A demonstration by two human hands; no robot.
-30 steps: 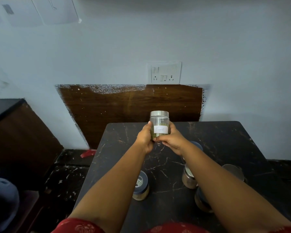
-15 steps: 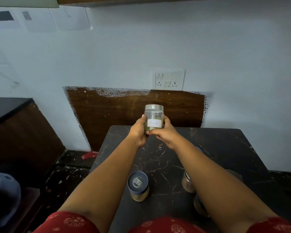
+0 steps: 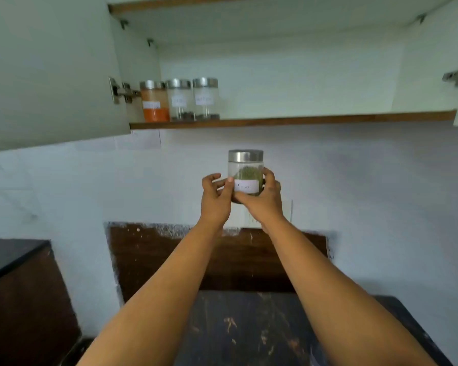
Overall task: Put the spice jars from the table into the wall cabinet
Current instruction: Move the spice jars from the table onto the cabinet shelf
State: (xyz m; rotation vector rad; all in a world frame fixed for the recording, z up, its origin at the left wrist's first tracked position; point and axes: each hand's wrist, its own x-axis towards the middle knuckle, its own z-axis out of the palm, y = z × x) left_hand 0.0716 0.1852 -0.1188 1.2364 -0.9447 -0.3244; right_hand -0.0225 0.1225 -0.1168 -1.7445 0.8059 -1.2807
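Both hands share the grip on one spice jar (image 3: 245, 172). The right hand (image 3: 264, 200) wraps its lower body from the right and underneath, and the left hand (image 3: 215, 198) steadies the left side with its fingers loosely spread. The jar is upright, steel-lidded, holds a green spice behind a white label, and sits in the air in front of the wall, below the shelf edge (image 3: 291, 120) of the wall cabinet.

The cabinet stands open, its left door (image 3: 50, 72) swung out. Three jars (image 3: 179, 99) already stand touching in a row at the shelf's left end, one with orange powder; the rest of the shelf is bare. So the task looks partly done, with this jar not yet placed.

Below, only the far part of the dark marbled surface (image 3: 249, 328) shows, and no jars are visible there. Behind it a brown wooden panel (image 3: 222, 257) lies against the pale wall.
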